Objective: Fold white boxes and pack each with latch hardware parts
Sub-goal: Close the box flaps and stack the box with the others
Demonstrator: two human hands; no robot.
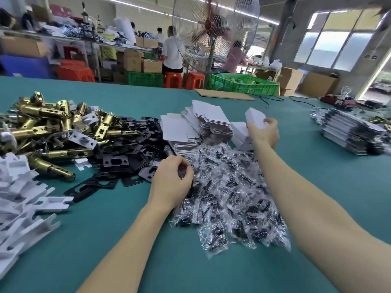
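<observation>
White box was up in the right hand, fingers curled round its lower end, flap open, held above the far desk next to a few folded boxes. Left hand was curled over the near edge of the screw bag pile, pinching what looked like one bag; contents too small to tell. Flat box blanks sat stacked between the black strike plates and the hand. Brass latches were heaped far left. Judging by the big piles, packing was at an early stage: this box unfilled, most blanks unfolded.
</observation>
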